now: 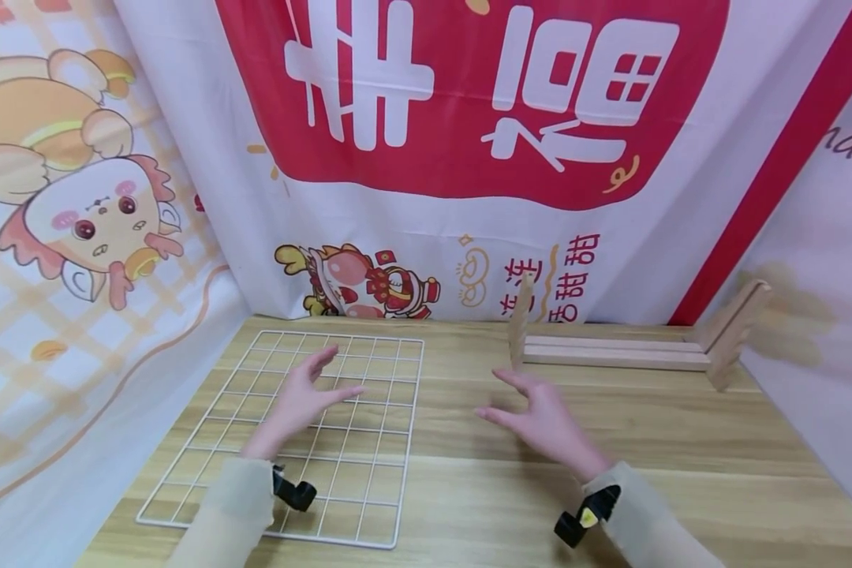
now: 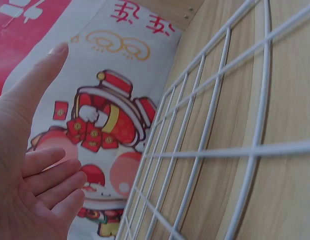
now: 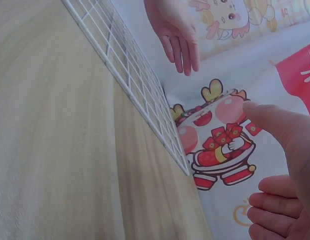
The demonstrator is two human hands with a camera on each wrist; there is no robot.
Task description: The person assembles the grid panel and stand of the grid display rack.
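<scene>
A white wire grid panel (image 1: pixel 376 430) lies flat on the left part of the wooden table. My left hand (image 1: pixel 301 398) hovers over it, thumb spread apart from the fingers and nothing held. In the left wrist view the grid (image 2: pixel 200 153) runs beside that hand (image 2: pixel 40 170), apart from it. My right hand (image 1: pixel 543 418) is above the table, right of the grid, its thumb and fingers spread and nothing in it. Nearest to it is a wooden stand (image 1: pixel 618 353), with a long bar between two upright end pieces.
The wood-grain table (image 1: pixel 468 489) meets a printed cloth (image 1: pixel 468 237) hanging along its back edge. Another patterned cloth (image 1: pixel 64 379) hangs at the left, and a pale cloth (image 1: pixel 823 331) borders the right. The stand occupies the table's back right corner.
</scene>
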